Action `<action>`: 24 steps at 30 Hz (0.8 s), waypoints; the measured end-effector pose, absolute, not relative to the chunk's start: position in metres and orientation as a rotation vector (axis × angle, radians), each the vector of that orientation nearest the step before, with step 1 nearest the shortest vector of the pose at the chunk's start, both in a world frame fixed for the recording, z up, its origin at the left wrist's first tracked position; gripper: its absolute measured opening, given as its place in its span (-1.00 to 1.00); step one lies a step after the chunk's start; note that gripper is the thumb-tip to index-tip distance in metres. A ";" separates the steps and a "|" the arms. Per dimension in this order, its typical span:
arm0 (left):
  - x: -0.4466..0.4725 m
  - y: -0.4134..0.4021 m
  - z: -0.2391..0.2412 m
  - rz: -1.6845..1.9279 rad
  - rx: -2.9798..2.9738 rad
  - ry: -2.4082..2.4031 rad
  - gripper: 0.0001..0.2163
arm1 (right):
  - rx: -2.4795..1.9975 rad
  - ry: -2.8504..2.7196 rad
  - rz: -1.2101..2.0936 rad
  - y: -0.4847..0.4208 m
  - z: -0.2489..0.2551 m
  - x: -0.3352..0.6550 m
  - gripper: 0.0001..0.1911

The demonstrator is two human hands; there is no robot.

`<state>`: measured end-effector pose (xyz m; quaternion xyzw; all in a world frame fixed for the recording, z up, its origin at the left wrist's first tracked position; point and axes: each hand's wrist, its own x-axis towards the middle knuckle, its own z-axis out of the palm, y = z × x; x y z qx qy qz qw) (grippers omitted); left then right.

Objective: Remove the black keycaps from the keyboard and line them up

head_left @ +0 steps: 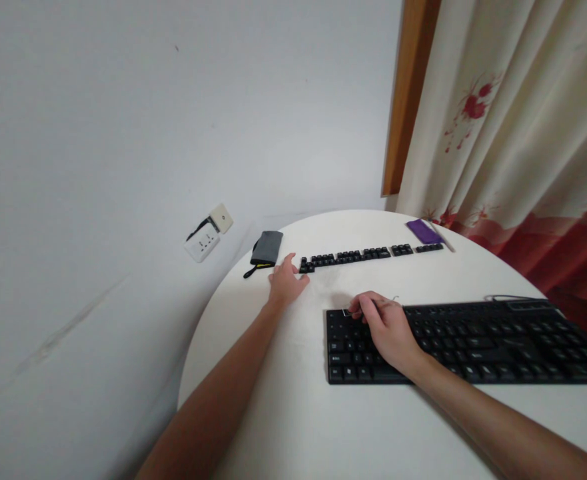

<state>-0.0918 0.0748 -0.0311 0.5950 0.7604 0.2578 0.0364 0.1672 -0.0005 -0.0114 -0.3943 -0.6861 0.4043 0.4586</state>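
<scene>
My right hand [386, 330] is closed over the upper left part of a black keyboard [478, 343]. Pinched in its fingers is a thin wire keycap puller [346, 312], its metal loop showing at the top key row and a bent wire end behind the knuckles. The upper left of the keyboard shows gaps where keys lack caps. Farther back, my left hand [286, 283] rests on the table with fingers apart, beside the left end of a row of loose black keycaps [350, 257]. Whether its fingertips touch the caps is hard to tell.
A dark grey pouch [267, 248] with a strap lies left of the keycaps. At the back right of the round white table [293, 407] are a purple cloth or pouch [424, 232] and a thin stick [443, 237]. A wall and a curtain [503, 127] border the table.
</scene>
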 end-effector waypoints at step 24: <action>-0.095 0.079 -0.037 0.827 1.859 2.305 -0.41 | -0.969 -1.684 1.022 -0.002 -0.011 0.168 -0.59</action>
